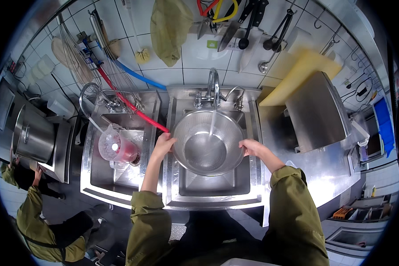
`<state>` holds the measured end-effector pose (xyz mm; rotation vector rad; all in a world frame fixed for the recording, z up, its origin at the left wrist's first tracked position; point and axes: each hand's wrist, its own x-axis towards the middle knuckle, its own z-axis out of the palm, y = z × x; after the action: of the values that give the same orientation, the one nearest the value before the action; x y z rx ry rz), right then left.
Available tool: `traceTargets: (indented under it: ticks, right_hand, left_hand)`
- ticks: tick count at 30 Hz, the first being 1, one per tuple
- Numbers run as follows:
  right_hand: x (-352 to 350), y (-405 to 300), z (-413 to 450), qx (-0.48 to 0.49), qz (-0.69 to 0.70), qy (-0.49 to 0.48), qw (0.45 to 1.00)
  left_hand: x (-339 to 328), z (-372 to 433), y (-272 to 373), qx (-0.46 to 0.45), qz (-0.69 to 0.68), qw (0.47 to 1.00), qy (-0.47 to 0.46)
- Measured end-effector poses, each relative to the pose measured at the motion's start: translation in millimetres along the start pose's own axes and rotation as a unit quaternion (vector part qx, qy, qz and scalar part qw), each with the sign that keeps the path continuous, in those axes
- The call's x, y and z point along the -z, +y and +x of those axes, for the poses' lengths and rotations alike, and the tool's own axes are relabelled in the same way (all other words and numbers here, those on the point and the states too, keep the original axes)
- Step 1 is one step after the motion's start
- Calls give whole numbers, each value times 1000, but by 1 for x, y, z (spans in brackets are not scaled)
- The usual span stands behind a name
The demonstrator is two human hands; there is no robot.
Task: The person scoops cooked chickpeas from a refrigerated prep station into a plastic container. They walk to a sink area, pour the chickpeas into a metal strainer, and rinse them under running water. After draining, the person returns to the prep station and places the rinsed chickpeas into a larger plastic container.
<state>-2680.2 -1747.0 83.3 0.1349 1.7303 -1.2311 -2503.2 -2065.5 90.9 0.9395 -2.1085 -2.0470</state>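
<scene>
Both my hands hold a large perforated stainless steel colander (205, 153) by its rim over the right-hand sink (239, 186). My left hand (165, 143) grips the left side of the rim, close to the end of a red hose (153, 122). On the opposite side, my right hand (250, 148) has its fingers closed on the rim. Water runs from the chrome faucet (213, 83) into the colander. The outer underside of the colander is hidden.
A clear plastic pitcher (111, 143) with reddish contents stands in the left sink (103, 173). Knives (231, 33), scissors and whisks hang on the tiled wall. A steel box (316, 113) sits on the right counter. People in green work at far left, near a stockpot (36, 139).
</scene>
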Motion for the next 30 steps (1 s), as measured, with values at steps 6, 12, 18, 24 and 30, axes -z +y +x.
traceTargets:
  ticks: [6,12,18,24,30]
  right_hand:
    - [-39,39,77,8,-189,88,978]
    - [-131,-26,153,352,-297,144,876]
    - [-117,-63,130,249,-101,87,959]
    - [-60,-44,114,276,1,135,952]
    - [-24,-78,123,393,-210,328,833]
  left_hand:
    - [-27,-24,59,-35,-59,997,-33]
    - [-36,-43,44,-218,102,968,65]
    - [-22,-57,46,-207,4,972,113]
    - [-54,-36,14,-191,-121,968,107]
    - [-81,-38,-16,-136,-122,971,153]
